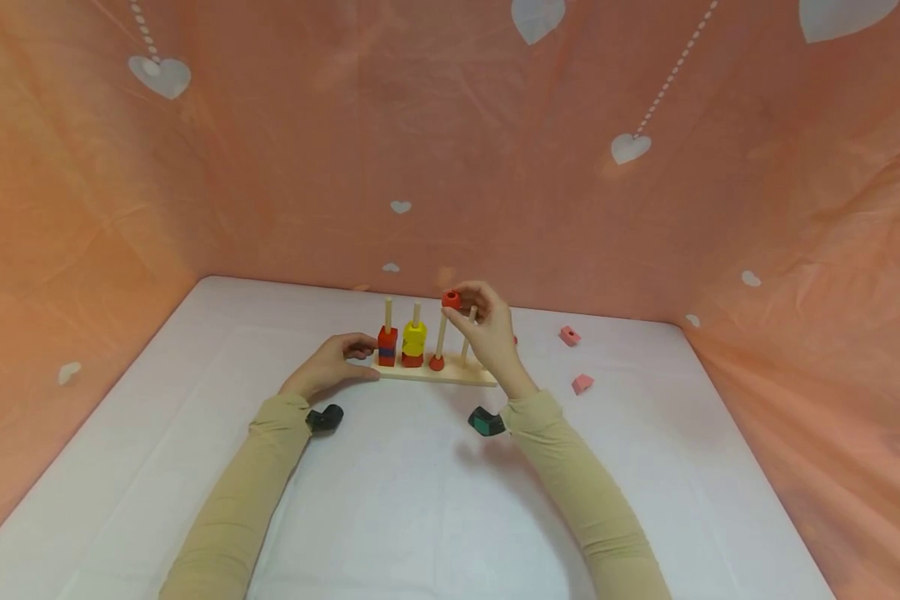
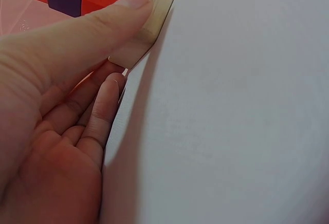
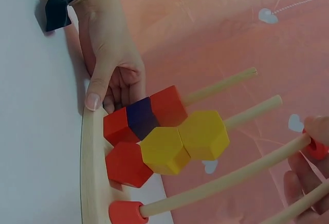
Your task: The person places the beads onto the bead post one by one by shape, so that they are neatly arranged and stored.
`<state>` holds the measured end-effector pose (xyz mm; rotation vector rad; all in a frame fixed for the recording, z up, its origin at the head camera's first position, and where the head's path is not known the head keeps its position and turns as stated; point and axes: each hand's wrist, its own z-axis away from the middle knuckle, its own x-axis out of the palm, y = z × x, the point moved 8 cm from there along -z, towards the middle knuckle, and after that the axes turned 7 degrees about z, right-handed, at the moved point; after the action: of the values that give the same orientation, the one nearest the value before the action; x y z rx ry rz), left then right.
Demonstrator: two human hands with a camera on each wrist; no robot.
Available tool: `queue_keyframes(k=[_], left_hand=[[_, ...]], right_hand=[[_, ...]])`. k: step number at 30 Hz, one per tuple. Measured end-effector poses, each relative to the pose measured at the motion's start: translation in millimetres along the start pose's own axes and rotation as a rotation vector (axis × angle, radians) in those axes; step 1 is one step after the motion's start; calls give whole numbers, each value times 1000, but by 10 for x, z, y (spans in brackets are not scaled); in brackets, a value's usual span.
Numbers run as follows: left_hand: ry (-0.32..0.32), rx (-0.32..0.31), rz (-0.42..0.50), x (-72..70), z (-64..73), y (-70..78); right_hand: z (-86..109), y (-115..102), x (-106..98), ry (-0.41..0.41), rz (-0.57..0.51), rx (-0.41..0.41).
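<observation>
A wooden peg stand rests on the table. My left hand holds its left end, thumb along the front and fingers around the end. With thumb and fingertips, my right hand pinches a red bead at the top of the third peg; the peg tip meets the bead's hole. Another red bead sits at that peg's foot. The first peg carries red blocks with a blue block between them. Two yellow hexagonal blocks sit above a red one on the second.
Two pink blocks lie on the white table to the right of the stand. My right hand partly hides the stand's right end, where a bit of red shows. An orange-pink cloth with hearts hangs behind the table.
</observation>
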<state>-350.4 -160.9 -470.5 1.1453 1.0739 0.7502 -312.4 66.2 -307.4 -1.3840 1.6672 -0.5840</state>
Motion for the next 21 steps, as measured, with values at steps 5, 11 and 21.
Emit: queue_keyframes(k=[5,11,21], left_hand=[[8,-5,-1,-2,4,1],[5,-12,14,-8,9,-10],[6,-20,24,-4,7,-19]], right_hand=[[-11,56,20,-4,-40,24],[-4,107,73,-31,-53,50],[55,355,131,-5,-78,134]])
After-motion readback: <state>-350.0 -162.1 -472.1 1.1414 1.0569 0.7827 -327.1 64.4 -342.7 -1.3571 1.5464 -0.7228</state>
